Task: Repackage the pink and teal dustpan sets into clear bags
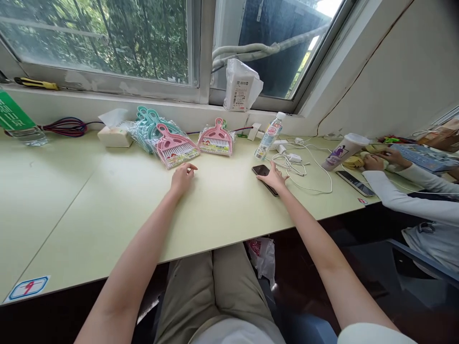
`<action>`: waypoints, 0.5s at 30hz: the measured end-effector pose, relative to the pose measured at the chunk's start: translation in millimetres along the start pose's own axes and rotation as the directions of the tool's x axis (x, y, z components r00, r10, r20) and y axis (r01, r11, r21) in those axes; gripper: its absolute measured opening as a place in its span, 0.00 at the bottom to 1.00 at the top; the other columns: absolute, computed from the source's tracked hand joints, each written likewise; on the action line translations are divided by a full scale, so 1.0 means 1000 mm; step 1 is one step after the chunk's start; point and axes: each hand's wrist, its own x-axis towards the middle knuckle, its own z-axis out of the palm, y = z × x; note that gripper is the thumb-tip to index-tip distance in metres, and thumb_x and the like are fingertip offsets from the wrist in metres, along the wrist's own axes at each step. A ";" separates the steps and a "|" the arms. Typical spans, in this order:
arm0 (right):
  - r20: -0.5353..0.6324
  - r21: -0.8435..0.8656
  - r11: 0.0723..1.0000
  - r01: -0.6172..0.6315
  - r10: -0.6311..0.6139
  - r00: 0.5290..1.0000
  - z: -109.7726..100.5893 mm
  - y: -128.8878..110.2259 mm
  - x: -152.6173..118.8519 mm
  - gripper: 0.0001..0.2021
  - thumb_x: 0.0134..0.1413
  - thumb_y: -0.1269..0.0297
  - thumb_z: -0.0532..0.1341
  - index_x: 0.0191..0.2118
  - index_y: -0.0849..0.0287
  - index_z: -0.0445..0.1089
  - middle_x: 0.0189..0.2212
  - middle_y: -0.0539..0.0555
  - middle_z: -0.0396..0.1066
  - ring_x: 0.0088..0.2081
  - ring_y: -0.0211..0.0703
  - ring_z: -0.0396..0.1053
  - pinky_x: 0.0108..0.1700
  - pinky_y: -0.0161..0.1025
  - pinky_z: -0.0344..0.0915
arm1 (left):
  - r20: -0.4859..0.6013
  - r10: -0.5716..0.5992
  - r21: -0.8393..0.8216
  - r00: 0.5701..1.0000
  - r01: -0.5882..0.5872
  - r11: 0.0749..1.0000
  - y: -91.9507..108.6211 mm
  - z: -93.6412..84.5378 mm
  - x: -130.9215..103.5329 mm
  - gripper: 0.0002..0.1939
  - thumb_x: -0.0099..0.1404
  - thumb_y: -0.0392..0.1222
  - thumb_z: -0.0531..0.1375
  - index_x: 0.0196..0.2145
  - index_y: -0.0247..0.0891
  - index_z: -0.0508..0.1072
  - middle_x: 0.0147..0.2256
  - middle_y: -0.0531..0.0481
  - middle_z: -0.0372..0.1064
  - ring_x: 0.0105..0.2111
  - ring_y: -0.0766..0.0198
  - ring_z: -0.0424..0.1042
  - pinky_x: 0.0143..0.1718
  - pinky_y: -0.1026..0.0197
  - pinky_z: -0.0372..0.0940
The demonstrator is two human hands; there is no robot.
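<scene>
My right hand point(274, 177) lies across a dark smartphone point(261, 170) on the table, thumb at one edge and fingers over the other side. My left hand point(182, 178) rests on the tabletop, holding nothing, its fingers loosely bent and apart. Just beyond it sits a pink mini dustpan and brush set point(175, 147) in clear wrapping. A second pink dustpan and brush set point(216, 139) lies to its right. Several teal dustpan sets point(147, 125) are heaped behind on the left. Past the phone, a labelled drink bottle point(269, 136) stands upright.
White charging cables point(287, 162) and a lidded cup point(344, 152) are on the right. Farther right, a co-worker's hands point(383, 159) handle something yellowish beside another phone point(355, 183). A tissue pack point(114, 136) and water bottle point(21, 119) stand left; a utility knife point(36, 84) lies on the sill.
</scene>
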 end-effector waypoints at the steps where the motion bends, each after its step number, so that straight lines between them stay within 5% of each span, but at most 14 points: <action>1: -0.007 0.015 1.000 0.000 0.000 1.000 0.002 -0.002 0.000 0.50 0.46 0.47 0.67 0.70 0.56 0.44 0.63 0.71 0.62 0.65 0.71 0.57 0.61 0.76 0.44 | 0.003 0.001 -0.004 1.000 -0.001 1.000 0.000 -0.001 0.000 0.13 0.64 0.36 0.51 0.38 0.38 0.76 0.45 0.46 0.73 0.36 0.61 0.75 0.47 0.57 0.65; 7: -0.015 0.061 0.998 0.012 -0.011 1.000 0.008 0.005 0.006 0.44 0.45 0.46 0.66 0.66 0.52 0.49 0.59 0.63 0.67 0.64 0.66 0.58 0.63 0.71 0.44 | 0.024 0.017 0.018 1.000 -0.017 1.000 0.002 -0.002 -0.001 0.14 0.64 0.35 0.51 0.38 0.38 0.76 0.46 0.46 0.74 0.39 0.59 0.74 0.45 0.57 0.65; 15: -0.091 -0.003 0.999 0.047 -0.047 0.995 0.008 0.009 0.014 0.32 0.39 0.43 0.67 0.47 0.55 0.59 0.51 0.62 0.70 0.59 0.63 0.61 0.63 0.65 0.42 | 0.022 0.028 0.056 0.999 -0.029 0.998 -0.002 0.002 0.002 0.15 0.64 0.35 0.51 0.38 0.39 0.78 0.45 0.46 0.75 0.40 0.57 0.74 0.46 0.56 0.65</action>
